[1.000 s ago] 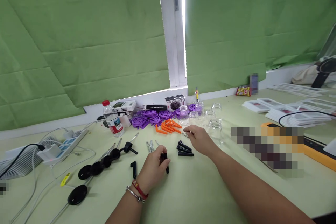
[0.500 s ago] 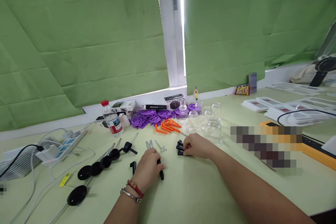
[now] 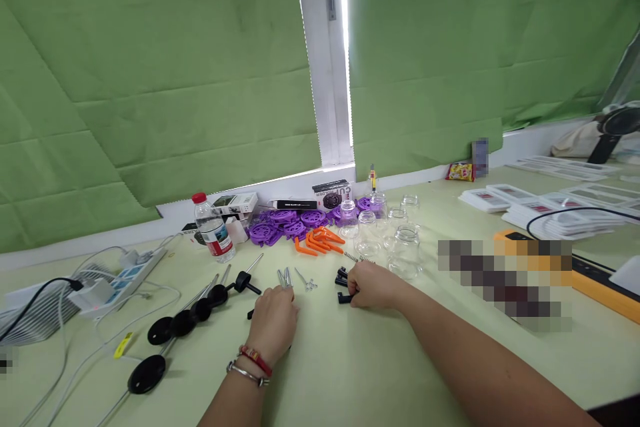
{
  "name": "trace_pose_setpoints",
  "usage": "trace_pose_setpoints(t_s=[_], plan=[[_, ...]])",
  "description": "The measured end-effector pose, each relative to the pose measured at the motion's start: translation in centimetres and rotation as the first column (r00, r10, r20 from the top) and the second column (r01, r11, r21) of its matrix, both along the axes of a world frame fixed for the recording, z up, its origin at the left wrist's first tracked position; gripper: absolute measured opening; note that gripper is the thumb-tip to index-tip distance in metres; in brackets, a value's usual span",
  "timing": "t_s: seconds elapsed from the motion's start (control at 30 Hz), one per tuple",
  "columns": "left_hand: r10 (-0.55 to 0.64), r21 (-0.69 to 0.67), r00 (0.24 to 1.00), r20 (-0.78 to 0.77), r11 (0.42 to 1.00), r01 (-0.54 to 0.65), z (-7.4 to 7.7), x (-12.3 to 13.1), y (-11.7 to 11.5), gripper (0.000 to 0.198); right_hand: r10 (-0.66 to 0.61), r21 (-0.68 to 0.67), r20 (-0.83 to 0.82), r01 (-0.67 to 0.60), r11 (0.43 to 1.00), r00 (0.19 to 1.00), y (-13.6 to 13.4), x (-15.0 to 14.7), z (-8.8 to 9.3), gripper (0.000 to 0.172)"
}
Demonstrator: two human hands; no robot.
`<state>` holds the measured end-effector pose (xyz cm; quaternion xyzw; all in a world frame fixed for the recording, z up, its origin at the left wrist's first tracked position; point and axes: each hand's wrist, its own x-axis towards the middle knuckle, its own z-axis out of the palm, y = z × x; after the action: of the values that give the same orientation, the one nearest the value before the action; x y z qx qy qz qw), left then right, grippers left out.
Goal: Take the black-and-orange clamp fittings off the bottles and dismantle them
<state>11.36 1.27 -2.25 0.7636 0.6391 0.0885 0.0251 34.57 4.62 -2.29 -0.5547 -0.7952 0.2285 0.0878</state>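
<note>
My right hand [image 3: 375, 285] is pinched on the end of a small black plastic handle piece [image 3: 344, 298] lying on the table. More black pieces [image 3: 341, 275] of the same kind sit just beyond it. To the left, my left hand [image 3: 274, 321] is palm down with curled fingers, and its fingertips are hidden. A dark tip peeks out beneath it, and the end of another black piece [image 3: 251, 314] shows at its left. Metal rods [image 3: 285, 277] lie ahead of its knuckles. Small metal screws [image 3: 311, 284] and springs [image 3: 351, 257] lie between and beyond the hands.
Orange curved parts [image 3: 320, 240], purple plastic discs [image 3: 283, 221] and glass jars [image 3: 405, 253] stand behind the hands. At left are black round-headed rods [image 3: 183, 321], a water bottle [image 3: 214, 230] and a power strip [image 3: 133, 283] with cables. White cards [image 3: 555, 213] lie at right.
My left hand has rolled over and drawn slightly left, hiding its thumb and most of the black piece beneath it. My right hand has shifted slightly, pulling one black piece nearer, apart from the others.
</note>
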Motion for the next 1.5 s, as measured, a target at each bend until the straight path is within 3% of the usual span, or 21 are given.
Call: trace_pose_setpoints(t_s=[0.1,0.23,0.4,0.5,0.6,0.7,0.97,1.5], plan=[[-0.108,0.093,0.978,0.178,0.991,0.092,-0.1,0.6,-0.3,0.014,0.005,-0.009,-0.093,-0.006,1.000,0.996,0.0,0.0,-0.2,0.005],[-0.307,0.126,0.837,0.452,0.951,0.281,-0.6,1.7,-0.6,0.037,0.027,-0.152,-0.399,-0.095,0.984,0.917,-0.3,-0.3,-0.2,0.014],[-0.321,0.063,0.725,0.609,0.931,0.360,-0.8,2.5,-0.7,0.020,0.075,-0.196,-0.561,-0.221,0.956,0.824,-0.8,-1.0,-0.2,0.017],[-0.301,0.072,0.691,0.657,0.937,0.341,-0.4,2.5,-0.7,0.017,0.065,-0.137,-0.564,-0.171,0.976,0.823,-0.3,-0.6,-0.3,0.017],[-0.266,0.054,0.665,0.697,0.945,0.322,-0.1,2.5,-0.8,0.018,-0.075,0.022,-0.511,0.101,0.995,0.856,0.8,0.4,-0.7,0.018],[-0.263,0.044,0.670,0.695,0.945,0.325,-0.1,2.5,-0.9,0.019,-0.219,0.156,-0.377,0.295,0.943,0.900,2.0,1.3,-1.5,0.020],[-0.312,0.061,0.710,0.631,0.933,0.355,-0.1,2.5,-0.9,0.017,-0.235,0.146,-0.223,0.271,0.952,0.946,3.2,0.9,-3.4,0.013],[-0.351,0.077,0.716,0.603,0.919,0.387,-0.3,2.5,-0.8,0.020,-0.179,0.178,-0.189,0.213,0.961,0.965,2.9,0.4,-3.5,0.016]])
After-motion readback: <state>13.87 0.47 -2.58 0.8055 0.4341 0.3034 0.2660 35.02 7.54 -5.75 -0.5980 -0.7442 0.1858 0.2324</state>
